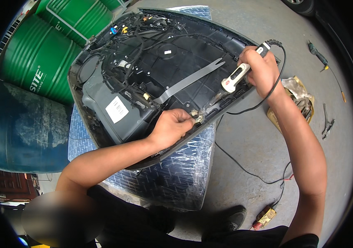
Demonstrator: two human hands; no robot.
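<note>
Lying inner face up under both hands, the black door panel (164, 70) rests on a block wrapped in blue patterned film (184, 173), which lifts it off the concrete floor (251, 136) to where the arms can reach it. Beyond the left hand's far side stand green drums (40, 53) and a dark blue drum (19, 124), well apart from the work.

Between the two hands, a flat grey pry tool (189, 80) lies loose across the panel, probably parked there within reach.

The right hand (261, 70) is wrapped tight around the white-and-black handle of a corded heating iron (236, 76), gripping it slanted so its metal tip points down toward the panel's near edge; its black cord (246, 165) trails away below the wrist to a small yellow box (266, 217) on the floor.

The left hand (172, 126) has its fingertips pinched together on a small pale scrap (197, 119) at the panel's edge, seemingly pressing it steady just beside the iron's tip.

Past the right hand's outer side, a crumpled bag (296, 97) and loose hand tools (327, 124) lie on the floor.
</note>
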